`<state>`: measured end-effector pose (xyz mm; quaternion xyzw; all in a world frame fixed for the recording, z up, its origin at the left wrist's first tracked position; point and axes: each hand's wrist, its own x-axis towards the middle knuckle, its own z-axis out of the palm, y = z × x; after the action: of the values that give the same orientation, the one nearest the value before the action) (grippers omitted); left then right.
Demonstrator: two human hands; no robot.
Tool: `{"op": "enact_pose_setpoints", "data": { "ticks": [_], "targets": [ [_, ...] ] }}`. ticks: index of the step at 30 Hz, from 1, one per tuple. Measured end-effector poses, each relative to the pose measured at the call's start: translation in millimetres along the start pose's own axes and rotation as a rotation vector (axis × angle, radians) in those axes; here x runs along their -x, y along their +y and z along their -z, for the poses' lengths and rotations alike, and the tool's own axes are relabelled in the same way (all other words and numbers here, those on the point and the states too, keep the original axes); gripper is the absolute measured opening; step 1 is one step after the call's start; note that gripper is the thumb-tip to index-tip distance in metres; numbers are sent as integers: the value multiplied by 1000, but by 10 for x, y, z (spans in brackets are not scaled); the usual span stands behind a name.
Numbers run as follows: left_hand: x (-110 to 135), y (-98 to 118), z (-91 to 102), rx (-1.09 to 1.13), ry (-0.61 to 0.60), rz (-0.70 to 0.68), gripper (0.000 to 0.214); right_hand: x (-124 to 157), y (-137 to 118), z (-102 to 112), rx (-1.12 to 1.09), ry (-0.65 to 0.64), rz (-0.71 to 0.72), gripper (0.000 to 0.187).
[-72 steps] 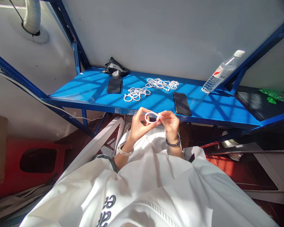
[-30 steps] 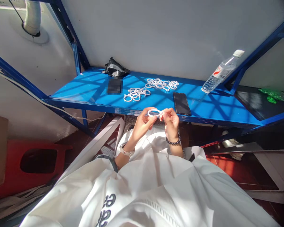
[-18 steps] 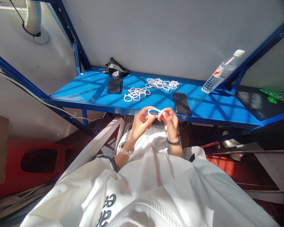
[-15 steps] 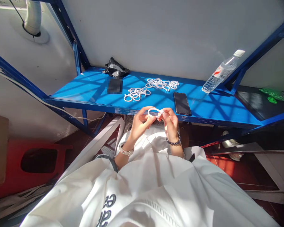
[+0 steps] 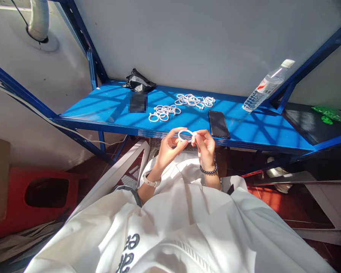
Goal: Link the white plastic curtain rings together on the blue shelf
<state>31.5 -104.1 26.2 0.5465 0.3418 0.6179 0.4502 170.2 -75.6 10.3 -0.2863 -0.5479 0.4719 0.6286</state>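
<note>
A white plastic ring [image 5: 185, 130] is held up between my two hands, just in front of the blue shelf's near edge. My left hand [image 5: 170, 147] is closed on the ring's left side, thumb below and fingers above. On its right side, the fingertips of my right hand [image 5: 205, 146] pinch the ring where a small knob seems to be; the fingers partly cover that spot. Beyond my hands, a nearer group of similar white rings [image 5: 164, 113] lies on the shelf. A second pile of white rings [image 5: 191, 100] lies farther back.
On the blue shelf [image 5: 102, 110] are a black phone [image 5: 218, 124], a leaning water bottle [image 5: 263, 88], a crumpled black plastic bag [image 5: 138, 81] and a blurred dark square [image 5: 138, 103]. Green items [image 5: 326, 113] lie far right. A red stool [image 5: 47, 191] stands at lower left.
Both hands keep hold of the ring and have shifted only very slightly, with the right fingers a little different at the ring's right side. The rings on the shelf have not moved.
</note>
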Motion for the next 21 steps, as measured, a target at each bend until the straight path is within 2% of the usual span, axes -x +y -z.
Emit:
{"op": "enact_pose_setpoints", "data": {
  "ticks": [6,14,21],
  "targets": [
    [-3,-29,-4,28,-38,5,54,0,43,8,-16,9,52,23],
    [12,10,-16,-118,-14,-118,51,-5,42,52,13,35,59,33],
    [18,5,-3,-160,-21,-162,53,-3,45,83,31,45,65,35]
  ]
}}
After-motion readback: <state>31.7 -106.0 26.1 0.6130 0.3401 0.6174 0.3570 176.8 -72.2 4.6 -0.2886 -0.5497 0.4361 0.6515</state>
